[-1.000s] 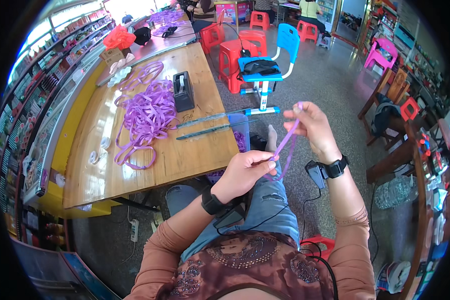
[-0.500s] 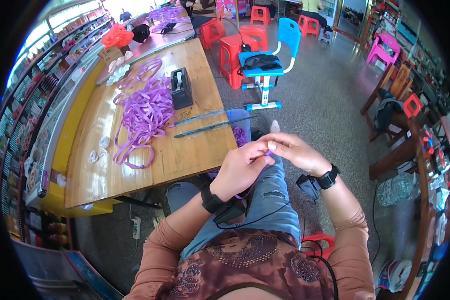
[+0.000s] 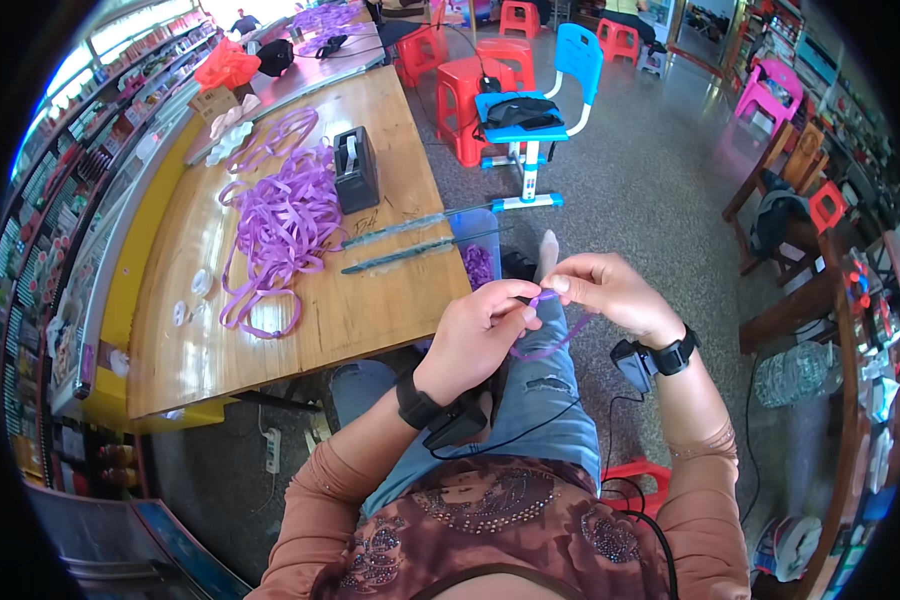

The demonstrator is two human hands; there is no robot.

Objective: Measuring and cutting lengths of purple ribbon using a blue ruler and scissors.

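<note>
Above my lap, both hands pinch a purple ribbon, which hangs in a loop below my fingers. My left hand is closed on it, thumb against forefinger. Close by on the right, my right hand grips the ribbon between thumb and fingertips. A short stretch of ribbon shows between the two hands; fingers hide its ends. On the wooden table to my left lies a tangled heap of purple ribbon. Beside the heap stands a black tape dispenser.
Two dark thin strips lie near the table's right edge. A clear bin holding purple pieces stands beside that edge. Ahead are a blue chair with a black bag on it and red stools. Crowded shelves line both sides.
My right hand has moved slightly right and away from the left. The ribbon, mostly hidden before, now shows as a loop hanging between them. My view has shifted slightly.
</note>
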